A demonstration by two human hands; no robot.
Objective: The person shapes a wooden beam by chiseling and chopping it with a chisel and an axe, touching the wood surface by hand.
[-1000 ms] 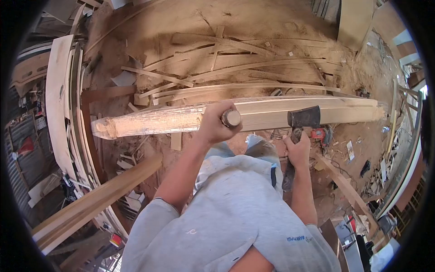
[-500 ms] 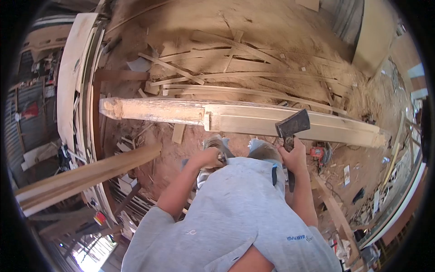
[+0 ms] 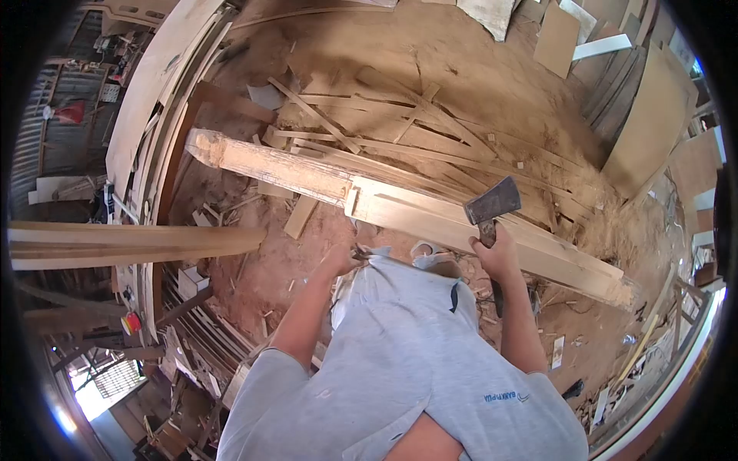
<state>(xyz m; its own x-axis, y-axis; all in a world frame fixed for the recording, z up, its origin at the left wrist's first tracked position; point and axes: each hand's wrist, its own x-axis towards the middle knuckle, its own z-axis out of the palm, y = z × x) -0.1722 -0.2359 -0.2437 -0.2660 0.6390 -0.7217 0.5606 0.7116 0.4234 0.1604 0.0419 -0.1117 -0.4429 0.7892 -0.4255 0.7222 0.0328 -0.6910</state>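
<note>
A long carved timber beam lies slanting across the view, its rough pale end at the upper left. My right hand is wrapped round the handle of a hatchet, whose dark head overlaps the beam in view. Below the beam, my left hand is closed beside the hem of the grey shirt. Something small and dark shows at its fingertips, too unclear to name; the hem looks drawn towards it.
Thin wood strips lie crossed on the dirt floor beyond the beam. Stacked boards stand at the left, above another timber reaching in from that side. Large panels lean at the upper right.
My left hand has moved from above the beam down to the shirt hem; the round-ended handle it held is no longer visible. The view has turned, so the beam now slants more.
</note>
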